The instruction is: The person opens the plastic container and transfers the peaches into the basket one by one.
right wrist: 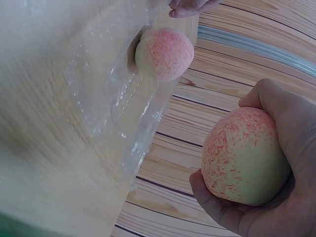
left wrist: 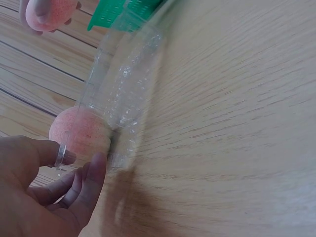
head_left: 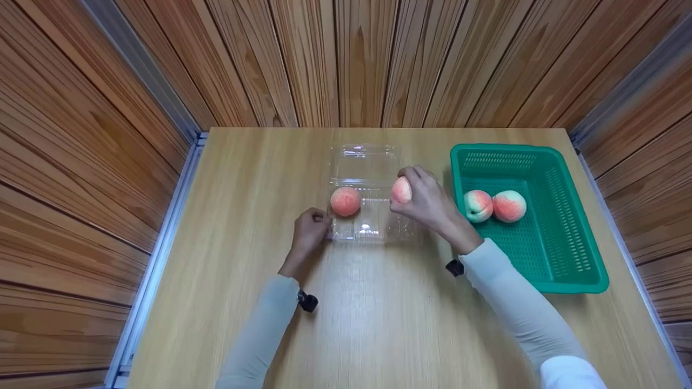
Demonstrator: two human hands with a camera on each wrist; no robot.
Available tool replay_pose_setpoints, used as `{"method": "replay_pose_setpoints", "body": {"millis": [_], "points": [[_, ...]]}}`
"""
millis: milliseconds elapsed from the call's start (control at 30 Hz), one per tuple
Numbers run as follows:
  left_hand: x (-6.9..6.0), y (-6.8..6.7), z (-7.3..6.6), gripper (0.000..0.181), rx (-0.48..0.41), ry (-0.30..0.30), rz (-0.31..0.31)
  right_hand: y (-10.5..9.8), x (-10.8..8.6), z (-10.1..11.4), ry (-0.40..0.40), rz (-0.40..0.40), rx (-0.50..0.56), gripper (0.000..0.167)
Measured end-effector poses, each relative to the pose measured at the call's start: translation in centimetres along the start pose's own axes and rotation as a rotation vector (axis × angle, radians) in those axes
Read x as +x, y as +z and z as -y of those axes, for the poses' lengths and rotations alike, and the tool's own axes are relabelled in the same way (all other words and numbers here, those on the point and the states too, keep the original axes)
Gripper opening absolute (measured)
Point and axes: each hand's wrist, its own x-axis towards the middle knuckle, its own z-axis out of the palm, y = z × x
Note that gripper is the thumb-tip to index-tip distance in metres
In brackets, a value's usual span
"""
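**Right hand (head_left: 427, 202) holding a peach (head_left: 401, 190) aloft, above an open clear container (head_left: 374, 213)**

Container lies on the bench (head_left: 351, 329), its lid half spread flat on the far side, the near half in front. A second peach (head_left: 345, 201) sits in the near half, at the left end.

Left hand (head_left: 311, 229) at the container's left edge: fingers pinching the thin plastic rim, thumb on one side, just beside the second peach.

Right hand: fingers curled round the held peach, gripping it over the right part of the near half; peach apart from the plastic. Speckled red on one part, pale yellow-green on the other.

Right of the container, a green basket (head_left: 593, 254) with slotted walls. Inside, two more peaches (head_left: 510, 206), touching, near its left wall.

Grey sleeves (head_left: 521, 302) on both arms; small dark device (head_left: 307, 301) at the left wrist.
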Motion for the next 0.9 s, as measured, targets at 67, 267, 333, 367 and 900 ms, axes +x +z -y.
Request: {"method": "replay_pose_setpoints", "body": {"millis": [67,267,333,367,900], "points": [[0.0,0.0,-0.1,0.009,-0.010,-0.011,0.004,-0.3,0.0,-0.2,0.002,-0.005,-0.007,0.060],[0.0,0.0,-0.3,0.009,-0.012,-0.031,0.012,-1.0,-0.1,-0.9,0.008,-0.032,-0.022,0.059],[0.0,0.0,-0.3,0.009,-0.013,-0.026,0.014,-1.2,-0.1,-1.2,0.017,-0.030,-0.022,0.059],[-0.1,0.0,-0.3,0.008,-0.011,-0.024,0.014,-1.3,-0.1,-1.3,0.023,-0.028,-0.020,0.059],[-0.2,0.0,-0.1,0.010,-0.050,-0.029,0.035,-2.8,-0.3,-3.6,0.054,-0.076,-0.054,0.057]]}}
